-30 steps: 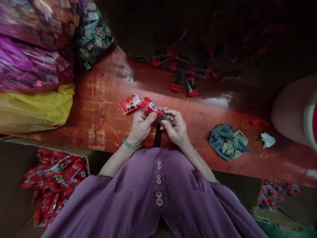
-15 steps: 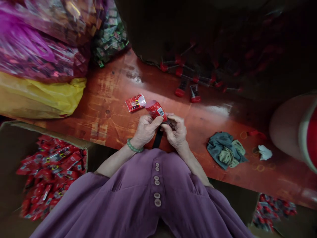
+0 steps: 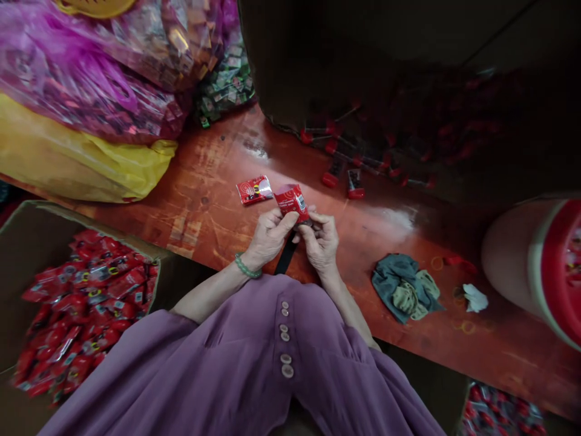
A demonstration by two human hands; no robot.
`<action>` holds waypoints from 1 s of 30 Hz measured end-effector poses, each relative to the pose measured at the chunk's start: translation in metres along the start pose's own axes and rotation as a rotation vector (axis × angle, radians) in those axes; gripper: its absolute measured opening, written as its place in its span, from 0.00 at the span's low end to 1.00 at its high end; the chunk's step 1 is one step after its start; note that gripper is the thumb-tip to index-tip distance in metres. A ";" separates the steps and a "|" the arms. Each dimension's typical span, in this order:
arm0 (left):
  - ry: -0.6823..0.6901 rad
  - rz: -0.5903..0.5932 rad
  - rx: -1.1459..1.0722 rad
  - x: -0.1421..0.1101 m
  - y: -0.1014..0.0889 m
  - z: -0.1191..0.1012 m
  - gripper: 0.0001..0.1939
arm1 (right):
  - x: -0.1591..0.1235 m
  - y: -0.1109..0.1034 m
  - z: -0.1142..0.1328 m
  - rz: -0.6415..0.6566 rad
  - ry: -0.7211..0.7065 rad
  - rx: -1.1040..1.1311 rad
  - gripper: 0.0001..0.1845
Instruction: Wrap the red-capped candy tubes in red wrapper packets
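Observation:
A red printed sachet [image 3: 293, 203], with a barcode and a pale, seemingly open top edge, stands tilted between my two hands above the table. My left hand [image 3: 267, 239] is closed on its lower left part, thumb across the front. At the lower right edge, my right hand [image 3: 323, 242] pinches with thumb and fingers. Something small and dark shows by those fingertips, too hidden to name. Flat red sachets [image 3: 252, 190] lie on the table just beyond my left hand. Small clear containers with red caps [image 3: 355, 183] lie farther back to the right.
A cardboard box [image 3: 177, 266] of filled red packets [image 3: 91, 303] stands at lower left. Bulging bags [image 3: 113, 175] crowd the upper left. A dark carton [image 3: 281, 91] holds more red-capped containers. Rightward are a crumpled cloth [image 3: 403, 287], a white scrap [image 3: 475, 298] and a tub [image 3: 512, 254].
The view has shifted and turned slightly. Both hands keep the same hold on the red sachet, which has turned only a little.

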State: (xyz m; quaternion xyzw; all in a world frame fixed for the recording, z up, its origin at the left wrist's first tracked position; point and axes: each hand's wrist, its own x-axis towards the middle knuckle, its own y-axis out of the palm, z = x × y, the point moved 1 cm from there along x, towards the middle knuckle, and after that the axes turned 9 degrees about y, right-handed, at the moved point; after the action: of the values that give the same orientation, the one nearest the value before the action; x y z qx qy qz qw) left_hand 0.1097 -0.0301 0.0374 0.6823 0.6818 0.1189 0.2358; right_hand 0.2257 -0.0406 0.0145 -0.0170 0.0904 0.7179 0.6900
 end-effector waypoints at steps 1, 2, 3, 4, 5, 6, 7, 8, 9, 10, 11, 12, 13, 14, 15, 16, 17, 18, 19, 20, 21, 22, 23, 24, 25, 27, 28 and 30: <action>0.010 0.002 0.045 -0.001 0.000 0.003 0.21 | 0.000 -0.002 0.000 -0.001 -0.007 0.017 0.18; 0.018 0.008 0.083 -0.003 0.001 0.006 0.21 | 0.001 -0.004 -0.001 0.004 -0.003 0.039 0.19; 0.022 0.015 0.109 -0.004 0.001 0.008 0.21 | 0.001 -0.006 0.000 0.013 0.011 0.060 0.20; 0.023 0.020 0.122 -0.004 0.001 0.009 0.21 | 0.002 -0.008 0.000 0.024 0.032 0.076 0.22; 0.021 0.026 0.124 -0.004 0.002 0.010 0.21 | 0.003 -0.009 0.001 0.034 0.053 0.088 0.23; 0.016 0.034 0.116 -0.004 0.002 0.010 0.21 | 0.003 -0.011 0.001 0.040 0.071 0.096 0.24; 0.012 0.044 0.104 -0.004 0.002 0.009 0.21 | 0.003 -0.012 0.002 0.047 0.082 0.103 0.25; 0.010 0.057 0.087 -0.004 0.002 0.008 0.21 | 0.003 -0.013 0.003 0.059 0.090 0.110 0.25; 0.009 0.072 0.068 -0.004 0.003 0.007 0.21 | 0.003 -0.014 0.005 0.077 0.098 0.120 0.25; 0.011 0.087 0.048 -0.004 0.004 0.006 0.22 | 0.003 -0.014 0.006 0.101 0.105 0.131 0.25; 0.016 0.096 0.031 -0.005 0.005 0.005 0.23 | 0.003 -0.014 0.007 0.126 0.111 0.143 0.24; 0.025 0.097 0.018 -0.006 0.006 0.005 0.23 | 0.002 -0.014 0.007 0.146 0.112 0.154 0.24; 0.036 0.091 0.014 -0.007 0.007 0.005 0.23 | 0.002 -0.014 0.008 0.157 0.107 0.165 0.24; 0.047 0.082 0.019 -0.009 0.008 0.005 0.23 | 0.001 -0.014 0.008 0.154 0.095 0.174 0.24; 0.057 0.074 0.032 -0.011 0.010 0.005 0.22 | 0.001 -0.014 0.008 0.140 0.079 0.182 0.25; 0.066 0.070 0.049 -0.013 0.011 0.006 0.21 | 0.000 -0.015 0.008 0.117 0.067 0.186 0.25; 0.070 0.069 0.066 -0.015 0.012 0.006 0.21 | 0.000 -0.015 0.007 0.089 0.062 0.185 0.26; 0.073 0.073 0.078 -0.017 0.013 0.006 0.21 | -0.001 -0.016 0.006 0.064 0.065 0.179 0.28; 0.076 0.078 0.087 -0.019 0.014 0.006 0.21 | -0.002 -0.016 0.006 0.045 0.071 0.172 0.29; 0.082 0.084 0.090 -0.021 0.015 0.006 0.21 | -0.002 -0.016 0.005 0.036 0.075 0.163 0.30; 0.087 0.091 0.090 -0.023 0.015 0.005 0.21 | -0.003 -0.016 0.004 0.036 0.075 0.151 0.30; 0.092 0.100 0.090 -0.025 0.014 0.005 0.21 | -0.004 -0.016 0.004 0.043 0.069 0.137 0.30; 0.096 0.108 0.089 -0.027 0.014 0.004 0.21 | -0.005 -0.016 0.004 0.049 0.056 0.120 0.30; 0.101 0.113 0.089 -0.028 0.013 0.004 0.21 | -0.007 -0.015 0.003 0.052 0.037 0.099 0.29; 0.111 0.114 0.090 -0.030 0.011 0.004 0.21 | -0.008 -0.014 0.002 0.050 0.015 0.070 0.27; 0.146 0.110 0.097 -0.033 0.005 0.001 0.21 | -0.011 -0.011 0.002 0.020 -0.061 -0.023 0.23; 0.166 0.105 0.106 -0.034 0.001 -0.001 0.21 | -0.013 -0.008 0.001 0.005 -0.117 -0.086 0.22; 0.178 0.095 0.146 -0.041 -0.012 -0.008 0.19 | -0.016 -0.002 0.002 0.026 -0.247 -0.227 0.19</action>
State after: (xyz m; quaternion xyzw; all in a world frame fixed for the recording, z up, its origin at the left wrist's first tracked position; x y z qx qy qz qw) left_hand 0.0932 -0.0698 0.0453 0.7159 0.6738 0.1401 0.1181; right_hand 0.2284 -0.0563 0.0191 -0.0053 -0.0769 0.7291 0.6800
